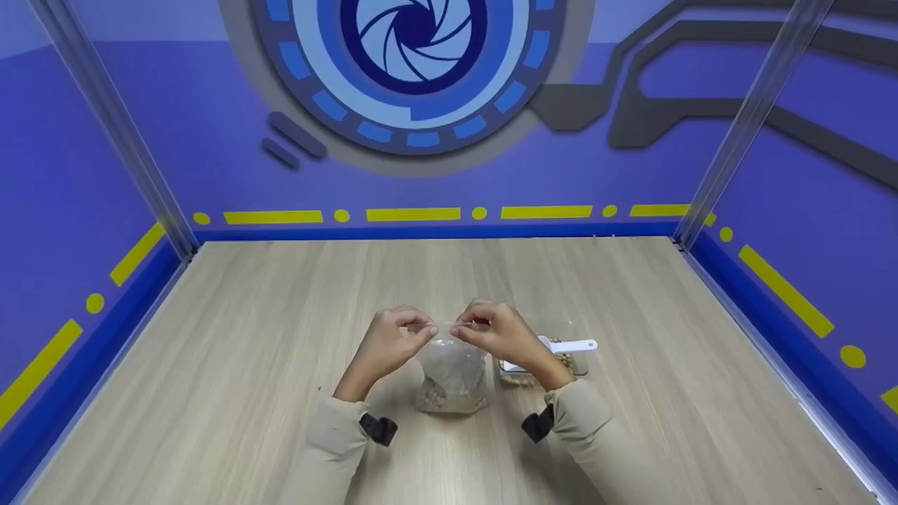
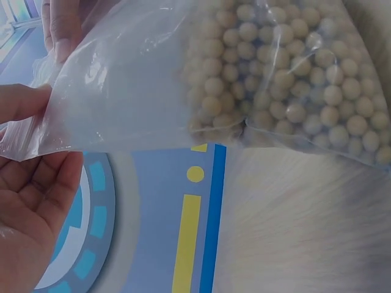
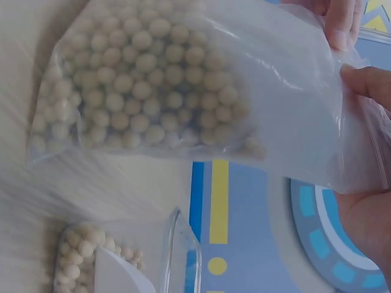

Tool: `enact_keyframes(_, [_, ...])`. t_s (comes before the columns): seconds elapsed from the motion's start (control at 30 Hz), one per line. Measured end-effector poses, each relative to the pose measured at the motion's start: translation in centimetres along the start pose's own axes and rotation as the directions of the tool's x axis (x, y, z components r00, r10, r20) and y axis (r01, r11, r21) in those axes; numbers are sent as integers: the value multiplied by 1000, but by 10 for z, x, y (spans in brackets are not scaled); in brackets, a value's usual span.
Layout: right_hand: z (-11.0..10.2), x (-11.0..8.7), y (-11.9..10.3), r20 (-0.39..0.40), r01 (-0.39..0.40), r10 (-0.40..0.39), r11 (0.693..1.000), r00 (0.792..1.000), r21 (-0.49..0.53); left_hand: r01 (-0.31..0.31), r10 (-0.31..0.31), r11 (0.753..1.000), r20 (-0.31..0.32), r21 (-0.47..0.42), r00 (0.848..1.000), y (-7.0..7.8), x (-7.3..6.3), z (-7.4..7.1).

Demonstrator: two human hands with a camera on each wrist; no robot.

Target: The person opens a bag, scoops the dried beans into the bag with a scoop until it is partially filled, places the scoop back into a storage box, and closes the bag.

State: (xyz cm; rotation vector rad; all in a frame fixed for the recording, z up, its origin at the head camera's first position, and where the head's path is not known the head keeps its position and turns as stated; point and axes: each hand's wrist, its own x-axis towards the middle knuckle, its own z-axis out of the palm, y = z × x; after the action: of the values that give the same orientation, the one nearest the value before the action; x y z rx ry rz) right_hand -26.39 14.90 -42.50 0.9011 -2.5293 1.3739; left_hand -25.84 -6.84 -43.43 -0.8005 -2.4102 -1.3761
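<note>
A clear zip bag [image 1: 454, 375] stands upright on the table, its lower part filled with small round beige balls [image 2: 348, 104]. At its top edge my left hand [image 1: 393, 340] pinches the plastic between thumb and fingers. My right hand [image 1: 501, 333] pinches the same edge a little to the right, so the two thumbs are close together. Both wrist views show the zip strip [image 3: 374, 131] between the fingers. Behind my right wrist is a clear container [image 3: 194, 262] with more beige balls, and a white scoop [image 1: 575, 346] lies in it.
The wooden table [image 1: 245, 365] is bordered by a blue back wall [image 1: 603, 175] and side walls with yellow markings. Wrist cameras [image 1: 379, 428] sit on both sleeves.
</note>
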Motion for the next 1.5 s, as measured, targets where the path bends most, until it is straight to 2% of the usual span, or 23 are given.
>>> enact_keyframes(0.33, [-9, -4, 9, -10, 62, -62, 996, 998, -57, 8, -8, 1000, -8, -13, 1000, -2, 0, -3])
enact_keyframes(0.6, [-16, -8, 15, -17, 58, -59, 998, 998, -33, 14, -15, 1000, -26, -24, 1000, -4, 0, -6])
enact_keyframes(0.83, [-22, -12, 20, -40, 67, -70, 996, 997, -65, 10, -11, 1000, -43, -2, 999, -7, -1, -9])
enact_keyframes(0.97, [-25, -13, 23, -50, 53, -56, 996, 997, -68, 22, -21, 1000, -51, 16, 998, -10, -1, -11])
enact_keyframes(1.37, [-30, -15, 26, -43, 8, -11, 998, 999, -64, 5, -3, 1000, -90, 25, 996, -14, 0, -17])
enact_keyframes(1.5, [-31, -15, 28, -37, -34, 32, 998, 999, -61, 13, -10, 1000, -103, 28, 995, -14, 0, -19])
